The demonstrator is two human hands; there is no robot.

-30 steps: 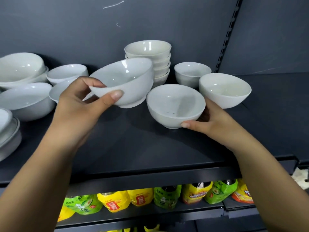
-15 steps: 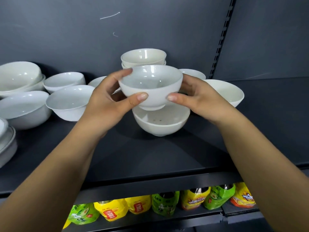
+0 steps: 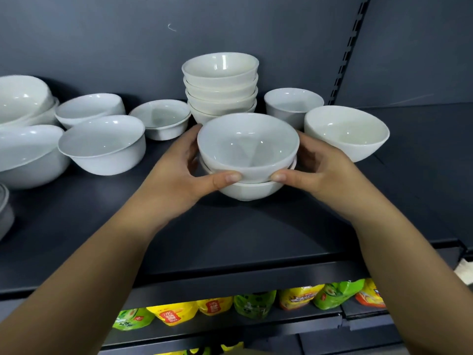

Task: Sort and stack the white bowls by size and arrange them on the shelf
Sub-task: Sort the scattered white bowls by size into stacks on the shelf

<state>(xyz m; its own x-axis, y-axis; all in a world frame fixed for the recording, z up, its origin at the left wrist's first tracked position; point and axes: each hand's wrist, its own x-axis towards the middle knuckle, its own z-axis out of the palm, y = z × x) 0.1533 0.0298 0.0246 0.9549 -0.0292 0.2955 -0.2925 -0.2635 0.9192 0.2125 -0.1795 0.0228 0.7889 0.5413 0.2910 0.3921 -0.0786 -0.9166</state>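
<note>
Two nested bowls (image 3: 247, 152), left hand (image 3: 176, 185), right hand (image 3: 327, 175) clasping, behind shelf edge (image 3: 243, 276).

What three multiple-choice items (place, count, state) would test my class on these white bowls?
1. Where is the tall stack of white ceramic bowls? A just behind the gripped upper white bowl; B on the lower shelf; C far left.
2. How many bowls show in that stack? A two; B four; C seven.
3. That upper bowl, gripped by the left hand and right hand, is: A nested upright in a lower white bowl; B upside down; C on its side.
Key: A, it rises behind that bowl; B, four rims show; A, rim up inside the other.
</note>
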